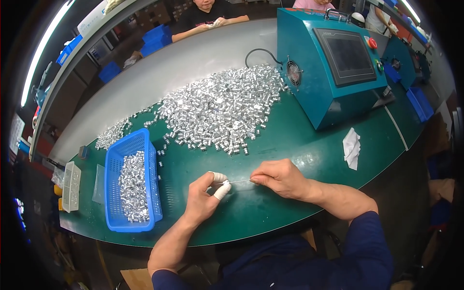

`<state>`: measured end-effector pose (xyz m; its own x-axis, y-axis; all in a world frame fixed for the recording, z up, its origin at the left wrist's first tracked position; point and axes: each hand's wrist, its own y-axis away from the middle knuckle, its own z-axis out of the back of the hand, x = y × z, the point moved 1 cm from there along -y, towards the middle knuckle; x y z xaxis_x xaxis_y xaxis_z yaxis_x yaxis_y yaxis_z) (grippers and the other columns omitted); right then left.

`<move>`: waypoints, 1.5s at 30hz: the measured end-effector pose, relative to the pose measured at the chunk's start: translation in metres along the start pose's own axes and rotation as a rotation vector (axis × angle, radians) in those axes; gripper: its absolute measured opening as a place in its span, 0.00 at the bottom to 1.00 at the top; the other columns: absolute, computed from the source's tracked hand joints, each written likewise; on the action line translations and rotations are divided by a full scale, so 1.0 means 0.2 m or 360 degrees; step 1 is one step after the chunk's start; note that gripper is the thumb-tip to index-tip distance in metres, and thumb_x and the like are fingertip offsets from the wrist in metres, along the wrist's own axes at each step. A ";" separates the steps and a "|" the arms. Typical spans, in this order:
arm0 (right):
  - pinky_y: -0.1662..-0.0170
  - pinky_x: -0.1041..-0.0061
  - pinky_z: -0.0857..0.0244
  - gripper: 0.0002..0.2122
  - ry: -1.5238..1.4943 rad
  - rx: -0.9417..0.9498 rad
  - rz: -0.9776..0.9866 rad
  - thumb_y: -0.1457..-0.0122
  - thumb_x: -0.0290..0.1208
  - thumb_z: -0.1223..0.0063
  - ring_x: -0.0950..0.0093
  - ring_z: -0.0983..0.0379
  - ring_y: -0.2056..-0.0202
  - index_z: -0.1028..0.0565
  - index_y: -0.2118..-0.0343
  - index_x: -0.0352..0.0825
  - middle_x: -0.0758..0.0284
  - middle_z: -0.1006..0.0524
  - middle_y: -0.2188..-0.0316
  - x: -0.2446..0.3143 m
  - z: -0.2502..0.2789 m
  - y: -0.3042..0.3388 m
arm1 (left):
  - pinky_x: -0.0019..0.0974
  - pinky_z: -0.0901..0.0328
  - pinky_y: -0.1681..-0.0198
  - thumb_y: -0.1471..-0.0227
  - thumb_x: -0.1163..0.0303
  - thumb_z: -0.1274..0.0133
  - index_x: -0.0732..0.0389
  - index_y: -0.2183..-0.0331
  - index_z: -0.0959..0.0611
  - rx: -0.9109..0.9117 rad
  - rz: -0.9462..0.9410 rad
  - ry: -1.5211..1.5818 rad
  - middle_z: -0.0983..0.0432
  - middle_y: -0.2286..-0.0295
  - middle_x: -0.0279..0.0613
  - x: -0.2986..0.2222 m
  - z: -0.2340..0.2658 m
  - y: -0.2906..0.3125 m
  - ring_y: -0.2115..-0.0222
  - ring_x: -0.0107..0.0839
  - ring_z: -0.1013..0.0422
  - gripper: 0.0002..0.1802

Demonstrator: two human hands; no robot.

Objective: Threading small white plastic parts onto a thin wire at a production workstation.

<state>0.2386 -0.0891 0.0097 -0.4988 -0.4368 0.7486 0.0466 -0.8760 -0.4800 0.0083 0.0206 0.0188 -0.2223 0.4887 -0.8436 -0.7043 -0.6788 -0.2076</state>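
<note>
My left hand (pixel 203 195) has white coverings on its thumb and a finger, and these are pinched together on a small silvery metal part (pixel 226 182), mostly hidden by the fingertips. From there a thin straight metal rod (pixel 240 181) runs across to my right hand (pixel 282 178), whose thumb and forefinger are closed on its other end. Both hands are held over the near part of the green tabletop. Beyond them spreads a large heap of small shiny metal parts (pixel 217 108). Left of my left hand stands a blue perforated basket (pixel 110 193) partly filled with similar parts.
A teal machine (pixel 307 92) with a dark screen (pixel 345 57) and red button stands at the back right. A crumpled white cloth (pixel 352 149) lies on the green table (pixel 290 217). A pale basket (pixel 72 186) sits far left. Another person's hands (pixel 217 22) work across the table.
</note>
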 end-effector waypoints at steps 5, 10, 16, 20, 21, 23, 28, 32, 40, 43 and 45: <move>0.71 0.68 0.31 0.10 0.0122 -0.0059 0.0173 0.44 0.28 0.36 0.64 0.24 0.73 0.23 0.61 0.33 0.63 0.22 0.72 0.06 0.00 -0.03 | 0.30 0.30 0.62 0.45 0.77 0.40 0.66 0.64 0.20 0.0061 0.0239 0.0319 0.20 0.68 0.39 0.06 0.00 0.00 0.70 0.25 0.24 0.07; 0.73 0.67 0.32 0.08 0.0373 -0.0076 0.0380 0.46 0.28 0.35 0.63 0.25 0.75 0.22 0.64 0.35 0.64 0.24 0.74 0.05 0.01 -0.02 | 0.31 0.28 0.61 0.43 0.78 0.43 0.65 0.61 0.21 0.0135 0.0429 0.0637 0.20 0.67 0.41 0.06 0.00 -0.01 0.68 0.27 0.23 0.07; 0.72 0.68 0.32 0.04 0.0198 -0.0140 0.0247 0.44 0.27 0.37 0.64 0.24 0.74 0.21 0.68 0.34 0.63 0.23 0.75 0.09 0.00 -0.01 | 0.30 0.29 0.62 0.45 0.77 0.40 0.66 0.63 0.20 0.0135 0.0419 0.0559 0.19 0.68 0.40 0.04 -0.02 0.01 0.68 0.26 0.23 0.07; 0.72 0.70 0.32 0.05 -0.0045 -0.0121 -0.0172 0.40 0.26 0.42 0.67 0.23 0.76 0.20 0.70 0.31 0.62 0.21 0.77 0.10 0.01 0.01 | 0.29 0.30 0.63 0.48 0.77 0.38 0.67 0.66 0.19 0.0120 0.0085 0.0090 0.19 0.69 0.39 -0.02 -0.02 0.01 0.69 0.24 0.24 0.06; 0.72 0.70 0.32 0.06 -0.0155 -0.0110 -0.0374 0.39 0.26 0.43 0.68 0.23 0.76 0.20 0.70 0.30 0.61 0.21 0.78 0.10 0.01 0.01 | 0.30 0.30 0.63 0.49 0.77 0.37 0.67 0.67 0.18 0.0067 0.0018 0.0050 0.20 0.70 0.39 -0.03 -0.02 0.01 0.69 0.24 0.24 0.06; 0.73 0.73 0.32 0.06 -0.0092 -0.0171 -0.0301 0.39 0.25 0.44 0.71 0.23 0.77 0.20 0.70 0.30 0.63 0.21 0.78 0.09 0.01 0.01 | 0.30 0.31 0.63 0.50 0.77 0.37 0.67 0.68 0.18 0.0014 -0.0033 0.0013 0.20 0.71 0.39 -0.02 -0.01 0.01 0.70 0.25 0.25 0.06; 0.73 0.77 0.33 0.06 -0.0081 -0.0302 -0.0359 0.38 0.24 0.46 0.78 0.25 0.77 0.20 0.70 0.28 0.65 0.21 0.79 0.06 0.04 -0.02 | 0.31 0.31 0.64 0.52 0.79 0.37 0.67 0.68 0.19 -0.0417 -0.0188 -0.0221 0.23 0.72 0.41 0.05 0.08 -0.07 0.71 0.29 0.26 0.07; 0.74 0.79 0.34 0.07 -0.0154 -0.0382 -0.0378 0.37 0.25 0.45 0.80 0.26 0.77 0.20 0.70 0.28 0.67 0.21 0.79 0.05 0.05 -0.04 | 0.28 0.31 0.56 0.46 0.78 0.40 0.66 0.62 0.18 -0.0598 0.0050 0.0003 0.22 0.67 0.36 0.11 0.14 -0.10 0.64 0.23 0.26 0.08; 0.75 0.80 0.36 0.06 -0.0283 -0.0364 -0.0327 0.37 0.24 0.43 0.81 0.27 0.77 0.20 0.69 0.28 0.67 0.21 0.78 0.04 0.04 -0.01 | 0.32 0.30 0.58 0.50 0.80 0.37 0.66 0.63 0.17 -0.0473 -0.0189 -0.0126 0.21 0.67 0.40 0.11 0.09 -0.08 0.64 0.29 0.24 0.10; 0.75 0.80 0.36 0.06 -0.0320 -0.0373 -0.0326 0.37 0.24 0.43 0.81 0.27 0.77 0.20 0.69 0.27 0.67 0.21 0.79 0.06 0.03 0.00 | 0.37 0.31 0.57 0.55 0.80 0.35 0.65 0.66 0.16 -0.0106 -0.0379 -0.0727 0.22 0.67 0.43 0.11 0.05 -0.07 0.63 0.38 0.26 0.11; 0.75 0.80 0.36 0.06 -0.0323 -0.0369 -0.0334 0.38 0.24 0.42 0.81 0.27 0.77 0.20 0.69 0.27 0.67 0.21 0.78 0.07 0.03 0.00 | 0.37 0.31 0.56 0.56 0.80 0.35 0.65 0.66 0.15 -0.0177 -0.0368 -0.0708 0.22 0.66 0.43 0.10 0.04 -0.06 0.61 0.38 0.26 0.11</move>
<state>0.2377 -0.0969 0.0220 -0.2940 -0.3046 0.9060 -0.2471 -0.8914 -0.3799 0.0062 0.0425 0.0089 -0.3517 0.8024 -0.4821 -0.6983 -0.5679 -0.4358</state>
